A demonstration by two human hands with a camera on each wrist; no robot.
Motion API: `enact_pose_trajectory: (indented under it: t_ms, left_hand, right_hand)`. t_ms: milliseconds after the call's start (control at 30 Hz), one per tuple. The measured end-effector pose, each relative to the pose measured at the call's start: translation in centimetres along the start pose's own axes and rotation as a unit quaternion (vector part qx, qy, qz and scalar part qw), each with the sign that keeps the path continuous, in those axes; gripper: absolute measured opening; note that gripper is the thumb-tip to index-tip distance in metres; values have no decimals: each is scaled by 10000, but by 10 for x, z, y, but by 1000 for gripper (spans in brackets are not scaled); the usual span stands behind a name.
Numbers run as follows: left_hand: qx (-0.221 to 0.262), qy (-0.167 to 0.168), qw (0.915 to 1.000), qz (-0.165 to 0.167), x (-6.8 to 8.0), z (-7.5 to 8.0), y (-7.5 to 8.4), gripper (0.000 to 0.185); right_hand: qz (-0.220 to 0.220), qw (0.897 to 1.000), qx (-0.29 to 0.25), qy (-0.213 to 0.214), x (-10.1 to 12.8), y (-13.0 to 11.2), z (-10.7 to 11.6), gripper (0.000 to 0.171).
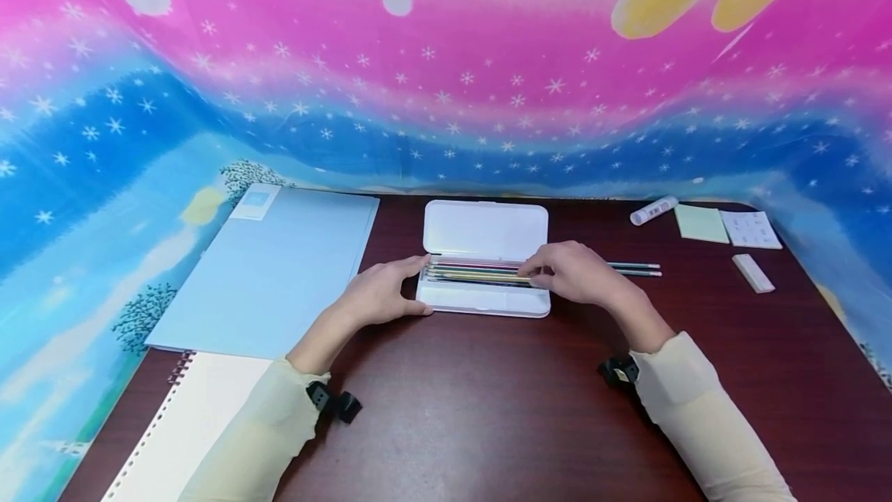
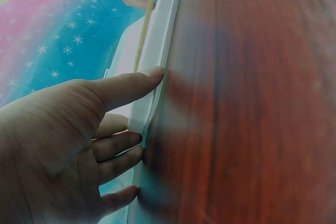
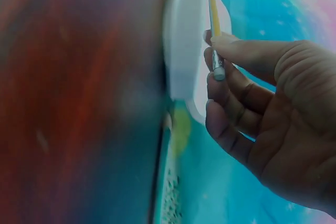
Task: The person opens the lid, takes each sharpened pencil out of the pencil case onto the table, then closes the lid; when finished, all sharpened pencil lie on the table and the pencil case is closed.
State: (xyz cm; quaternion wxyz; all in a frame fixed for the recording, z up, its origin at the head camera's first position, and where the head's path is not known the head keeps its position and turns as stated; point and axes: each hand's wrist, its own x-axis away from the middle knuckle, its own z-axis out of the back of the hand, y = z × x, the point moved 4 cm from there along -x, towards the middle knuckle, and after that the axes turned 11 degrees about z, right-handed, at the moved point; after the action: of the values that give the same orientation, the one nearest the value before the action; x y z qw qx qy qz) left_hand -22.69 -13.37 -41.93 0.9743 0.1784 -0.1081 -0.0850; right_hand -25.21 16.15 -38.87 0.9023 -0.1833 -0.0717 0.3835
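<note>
Open white pencil case (image 1: 485, 299) sits mid-worktop (image 1: 488, 424), lid flipped up at its far side, a row of pencils lying lengthwise in the tray. Left hand (image 1: 382, 294) is at the case's left end: thumb on the near rim, fingers curled round the end wall, so that grip is closed on the case, likely to stop it sliding. Right hand (image 1: 571, 273) is over the case's right end, thumb and fingers pinching the eraser end of a yellow pencil (image 3: 214, 22), which runs parallel to the others along the tray; the wrist view shows the ferrule between thumb and index finger. Two more pencils (image 1: 632, 269) lie on the worktop just right of the case, partly hidden behind the right hand. Left of the case: light-blue folder (image 1: 272, 269), spiral notebook (image 1: 188, 424) nearer the person. Well right of the case: glue stick (image 1: 653, 210), green sticky pad (image 1: 701, 223), printed card (image 1: 750, 229), white eraser (image 1: 753, 273).
</note>
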Motion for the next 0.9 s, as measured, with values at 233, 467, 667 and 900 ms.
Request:
enact_pose_trajectory:
  t_ms: [233,467,667,900]
  left_hand:
    - [2,-3,10000,13,0,0,1,92]
    - [16,-40,10000,13,0,-1,0,92]
    - [59,-10,10000,-59,0,-1,1,91]
    - [58,-25,10000,-28,0,0,1,91]
  right_hand:
    - [158,9969,-214,743,18,18,21,23]
    - [-111,9941,-451,984,48,41,37,21]
    - [-678,9899,-486,1143,75,60,46,16]
    - [-1217,9831,-796,1116,102,88,50,19]
